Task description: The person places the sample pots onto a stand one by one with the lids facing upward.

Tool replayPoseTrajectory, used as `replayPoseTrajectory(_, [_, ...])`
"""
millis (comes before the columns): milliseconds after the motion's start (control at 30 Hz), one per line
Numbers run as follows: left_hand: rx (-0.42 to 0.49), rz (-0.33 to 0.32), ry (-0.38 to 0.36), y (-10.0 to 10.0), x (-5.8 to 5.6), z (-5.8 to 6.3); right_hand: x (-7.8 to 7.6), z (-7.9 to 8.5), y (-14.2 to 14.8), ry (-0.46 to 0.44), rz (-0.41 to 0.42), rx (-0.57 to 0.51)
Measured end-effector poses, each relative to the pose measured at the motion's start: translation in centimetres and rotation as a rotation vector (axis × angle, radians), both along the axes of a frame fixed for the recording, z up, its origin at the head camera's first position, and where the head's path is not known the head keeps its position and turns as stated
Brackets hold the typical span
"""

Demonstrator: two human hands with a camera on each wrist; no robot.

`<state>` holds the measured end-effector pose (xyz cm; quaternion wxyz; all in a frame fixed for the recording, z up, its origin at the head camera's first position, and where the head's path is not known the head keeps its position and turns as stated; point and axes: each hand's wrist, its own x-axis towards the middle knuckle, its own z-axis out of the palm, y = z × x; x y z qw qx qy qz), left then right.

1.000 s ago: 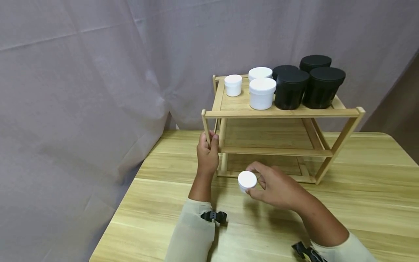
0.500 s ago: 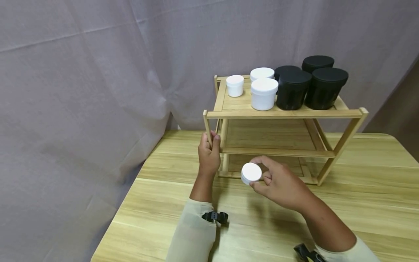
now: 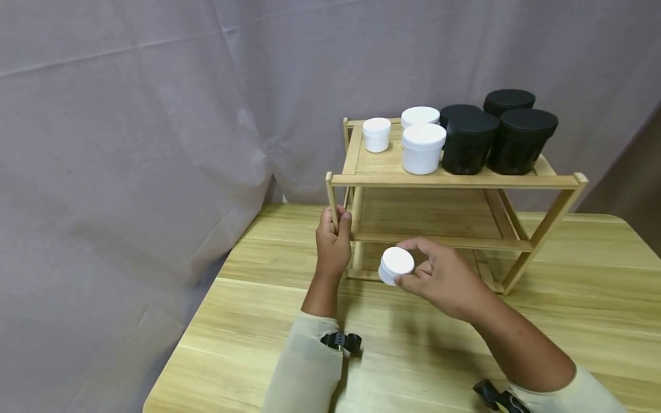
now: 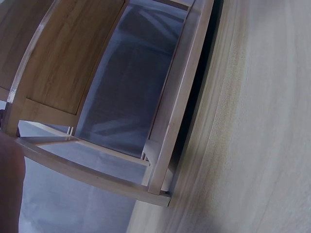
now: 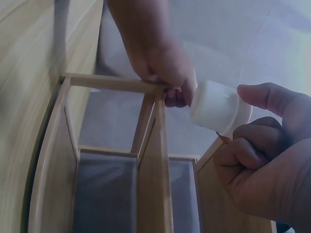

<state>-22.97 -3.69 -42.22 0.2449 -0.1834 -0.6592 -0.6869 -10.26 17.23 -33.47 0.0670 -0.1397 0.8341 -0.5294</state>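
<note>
A small white lidded jar point(image 3: 396, 265) is pinched between the thumb and fingers of my right hand point(image 3: 449, 278), held above the table in front of the rack's lower tiers. The right wrist view shows the same jar point(image 5: 219, 108) lying sideways across that frame. My left hand point(image 3: 333, 241) grips the left front post of the wooden three-tier rack point(image 3: 454, 181), near the middle shelf. On the top shelf stand a small white jar point(image 3: 376, 136) at the left, two larger white jars point(image 3: 422, 152) beside it, and several black lidded jars point(image 3: 469, 143) at the right.
The rack stands on a light wood-grain table point(image 3: 248, 321). Grey cloth point(image 3: 155, 143) hangs behind and to the left of it. The middle shelf point(image 3: 428, 212) and its front rail lie just beyond my right hand.
My right hand has raised the small white jar from lower over the table toward the rack. The left hand keeps its grip on the post. The view has shifted slightly.
</note>
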Motion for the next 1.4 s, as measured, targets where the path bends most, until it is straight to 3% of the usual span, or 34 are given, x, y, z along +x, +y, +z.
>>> replayPoseTrajectory(333, [0.017,-0.006,-0.021,0.1,0.0,0.0,0.1,2.0,-0.8,0.037,0.019,0.085])
replayPoseTrajectory(633, [0.026,-0.007,-0.023,0.0,0.1,0.1,-0.4,4.5,-1.6,0.040,0.089,0.144])
replayPoseTrajectory(1133, [0.010,-0.009,-0.011,0.2,0.0,0.2,-1.5,8.6,-1.2,0.221,0.069,0.333])
replayPoseTrajectory(1400, [0.011,-0.004,-0.014,0.0,0.0,0.1,-2.4,10.5,-1.2,0.241,0.124,0.350])
